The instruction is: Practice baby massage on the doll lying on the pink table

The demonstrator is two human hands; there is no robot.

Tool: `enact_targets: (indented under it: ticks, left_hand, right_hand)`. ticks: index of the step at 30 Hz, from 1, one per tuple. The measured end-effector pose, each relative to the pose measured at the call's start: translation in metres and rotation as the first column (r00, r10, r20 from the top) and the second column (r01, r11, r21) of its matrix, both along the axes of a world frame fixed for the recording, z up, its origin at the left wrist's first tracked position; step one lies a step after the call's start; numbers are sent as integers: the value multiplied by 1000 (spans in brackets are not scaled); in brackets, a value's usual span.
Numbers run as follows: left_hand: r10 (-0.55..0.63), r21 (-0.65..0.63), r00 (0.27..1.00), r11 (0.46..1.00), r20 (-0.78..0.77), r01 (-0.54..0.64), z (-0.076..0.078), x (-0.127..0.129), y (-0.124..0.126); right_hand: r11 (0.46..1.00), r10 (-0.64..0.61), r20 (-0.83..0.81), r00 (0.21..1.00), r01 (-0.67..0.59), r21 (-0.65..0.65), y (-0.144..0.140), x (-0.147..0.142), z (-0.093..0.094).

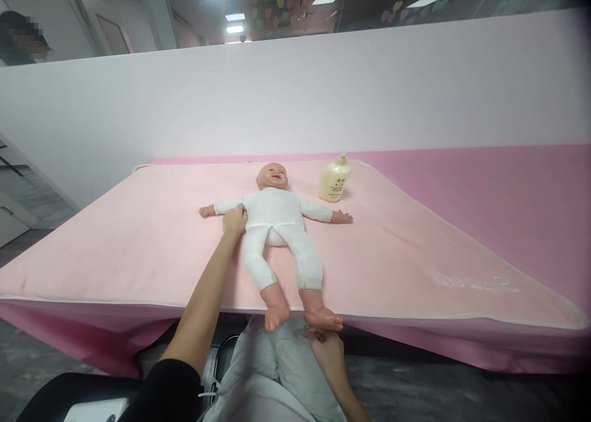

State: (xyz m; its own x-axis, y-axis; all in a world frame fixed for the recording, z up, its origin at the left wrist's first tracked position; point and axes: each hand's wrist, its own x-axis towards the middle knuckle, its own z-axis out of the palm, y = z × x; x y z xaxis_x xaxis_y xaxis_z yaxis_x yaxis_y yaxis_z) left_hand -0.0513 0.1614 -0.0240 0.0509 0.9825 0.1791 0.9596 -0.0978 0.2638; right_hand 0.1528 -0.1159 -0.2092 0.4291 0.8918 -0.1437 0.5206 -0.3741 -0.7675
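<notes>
Head view: doll (276,207) was found face-up on the bench (512,194). Fingers of left hand (235,220) and right hand (327,349) were curled, at its side and foot (322,314) respectively; grip was indeterminable. Steadying was judged underway, gentle support being required next.

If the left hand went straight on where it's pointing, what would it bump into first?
Probably the white sleeve of the doll, near its shoulder. The left hand looks right up against it, though depth is hard to judge.
</notes>
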Motion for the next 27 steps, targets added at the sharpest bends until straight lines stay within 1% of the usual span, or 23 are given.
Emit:
enact_targets:
  ticks: [2, 4, 8, 16, 20, 24, 27]
  left_hand:
    - [0, 1, 1000, 1000, -2, 0, -1, 0, 0]
    - [-5, 3, 1000, 1000, -5, 5, -1, 0, 1]
    - [-6, 6, 1000, 1000, -1, 6, -2, 0, 1]
    - [-6, 4, 1000, 1000, 11, 5, -3, -1, 1]
    - [-8, 13, 1000, 1000, 4, 8, -3, -1, 2]
    - [-6, -1, 1000, 1000, -1, 6, -1, 0, 1]
    - [-7, 4, 1000, 1000, 3, 7, -1, -1, 0]
  right_hand:
    - [1000, 6, 10, 1000, -7, 24, -1, 0, -1]
    - [997, 27, 11, 1000, -28, 75, -3, 0, -4]
    - [975, 109, 5, 994, -108, 194, -11, 2, -10]
    - [944, 183, 119, 976, -208, 255, -13, 10, -20]
    - [943, 218, 99, 971, -236, 236, -15, 10, -14]
    - [943, 226, 75, 971, -238, 231, -18, 9, -4]
    - [943, 224, 59, 973, -232, 237, -19, 10, -1]
